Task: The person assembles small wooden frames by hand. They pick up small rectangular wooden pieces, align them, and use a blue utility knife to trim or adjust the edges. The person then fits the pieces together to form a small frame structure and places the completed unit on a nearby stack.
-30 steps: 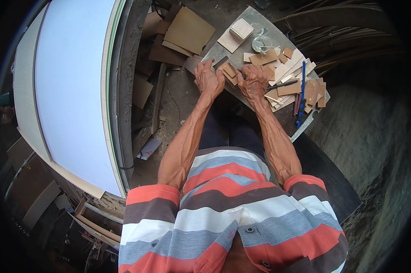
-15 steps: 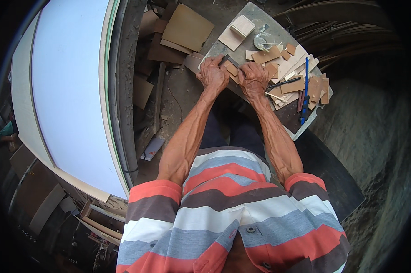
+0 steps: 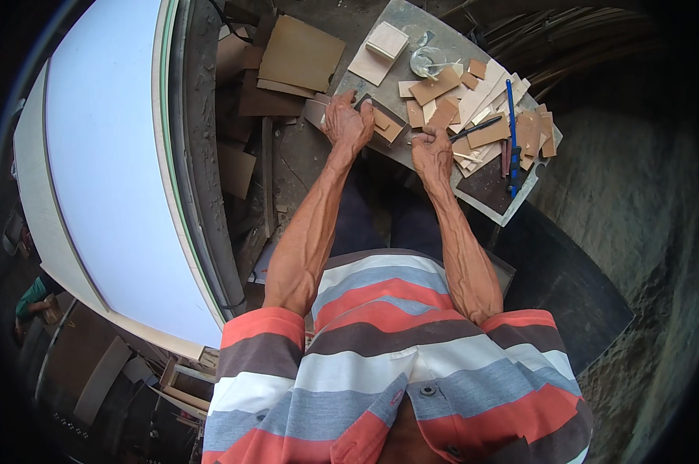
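The half-open left hand touches the wooden block at the table edge, where a bump from the curled right hand, whose hold I cannot tell, could tip it off.

I reach both bare, veined forearms forward; my bony bare left hand holds thumb apart from fingers, my bony bare right hand (slightly nearer my body) curls inward.
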Tool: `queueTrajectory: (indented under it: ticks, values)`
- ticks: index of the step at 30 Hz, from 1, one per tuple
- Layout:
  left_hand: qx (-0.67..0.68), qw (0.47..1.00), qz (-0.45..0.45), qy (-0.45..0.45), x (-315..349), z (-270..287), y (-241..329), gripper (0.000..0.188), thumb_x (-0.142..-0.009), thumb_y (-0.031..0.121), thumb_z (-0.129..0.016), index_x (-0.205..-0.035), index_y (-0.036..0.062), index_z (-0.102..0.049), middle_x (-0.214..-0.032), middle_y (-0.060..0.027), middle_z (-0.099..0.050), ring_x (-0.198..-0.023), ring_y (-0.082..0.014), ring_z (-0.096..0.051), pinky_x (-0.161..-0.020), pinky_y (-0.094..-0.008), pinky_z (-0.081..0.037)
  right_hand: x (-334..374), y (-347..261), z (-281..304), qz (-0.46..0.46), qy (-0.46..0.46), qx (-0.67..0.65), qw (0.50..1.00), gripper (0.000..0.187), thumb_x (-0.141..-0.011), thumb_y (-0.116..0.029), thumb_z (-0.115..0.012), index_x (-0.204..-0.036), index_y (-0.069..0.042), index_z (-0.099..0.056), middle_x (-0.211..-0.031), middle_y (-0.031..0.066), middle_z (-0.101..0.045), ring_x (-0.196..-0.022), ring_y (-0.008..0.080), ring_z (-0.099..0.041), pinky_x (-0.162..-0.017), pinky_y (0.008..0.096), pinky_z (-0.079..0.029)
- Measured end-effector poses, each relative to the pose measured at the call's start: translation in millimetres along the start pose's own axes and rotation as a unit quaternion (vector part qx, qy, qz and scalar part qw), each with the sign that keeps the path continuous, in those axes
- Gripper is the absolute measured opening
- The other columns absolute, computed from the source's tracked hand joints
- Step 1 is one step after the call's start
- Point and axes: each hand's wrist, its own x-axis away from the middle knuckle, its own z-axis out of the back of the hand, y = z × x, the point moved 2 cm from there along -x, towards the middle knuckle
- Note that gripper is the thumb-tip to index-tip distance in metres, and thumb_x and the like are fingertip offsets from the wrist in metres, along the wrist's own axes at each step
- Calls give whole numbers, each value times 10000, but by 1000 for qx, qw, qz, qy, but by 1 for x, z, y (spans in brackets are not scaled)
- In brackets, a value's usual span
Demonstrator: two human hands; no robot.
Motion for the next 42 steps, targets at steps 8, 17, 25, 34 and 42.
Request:
queueTrajectory:
  ticks: [8,17,25,34,42]
  values:
    - [127,991,-28,-17,-11,-8,-11,392,-791,269,-652,-1086,12,-677,-1002,-187,-679,-937,-284,-643,-843,-352,-487,2,1,-18,-68,-41,-141,987,410,-785,-193,-671,-1100,60,-606,-920,116,-672,-833,164,-617,-742,281,-484]
    - [247,963,43,-94,11,13,-2,308,-852,171,-638,-1130,47,-681,-979,-97,-687,-922,-169,-597,-845,-292,-465,3,3,-9,-33,4,-180,983,326,-826,-219,-690,-1003,48,-635,-819,90,-655,-738,145,-618,-697,273,-499]
    - [307,945,53,-96,20,18,4,275,-872,162,-648,-1120,50,-688,-1012,-57,-685,-929,-128,-588,-861,-270,-456,2,-1,-2,-2,15,-193,981,303,-818,-207,-695,-975,45,-640,-792,78,-650,-712,136,-611,-682,270,-500]
    - [326,942,9,-75,35,24,28,269,-880,156,-628,-1096,-3,-648,-835,-22,-597,-753,-89,-494,-674,-242,-432,7,-6,19,22,-1,-259,966,253,-819,-176,-696,-946,35,-639,-781,42,-639,-695,92,-577,-655,235,-477]
    - [397,908,10,-133,65,24,60,234,-897,142,-652,-1112,47,-647,-843,18,-581,-760,-66,-515,-677,-220,-425,20,-13,74,59,-14,-303,951,196,-823,-133,-705,-942,7,-640,-803,32,-642,-723,85,-585,-674,231,-478]
